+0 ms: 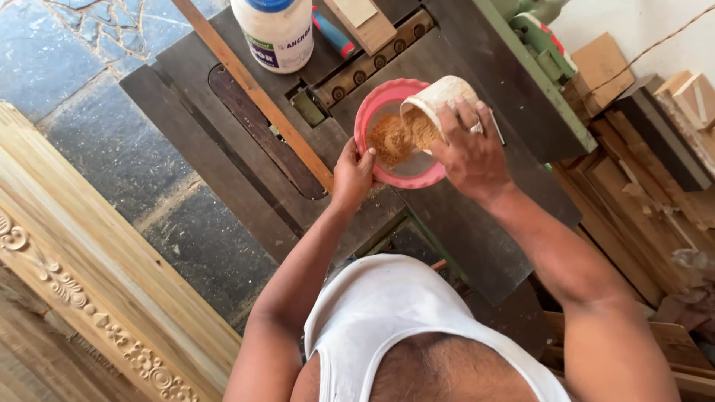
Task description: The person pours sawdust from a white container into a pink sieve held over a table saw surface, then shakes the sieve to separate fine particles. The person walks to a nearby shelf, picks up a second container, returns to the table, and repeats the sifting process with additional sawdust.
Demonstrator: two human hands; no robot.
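The right hand wraps its fingers around one pale round cup, tipped over one pink plastic bowl with a wavy rim. Soft brown sawdust lies piled in the bowl. The left hand pinches the bowl's rim on the dark metal tabletop, near one white glue jar.

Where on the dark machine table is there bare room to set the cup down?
Bare dark table lies right below the pink bowl, under the right hand. Another free strip sits left of the long wooden strip, around the slot. The top edge is crowded: white jar, wood block. The left hand steadies the bowl; the cup tips sawdust in.
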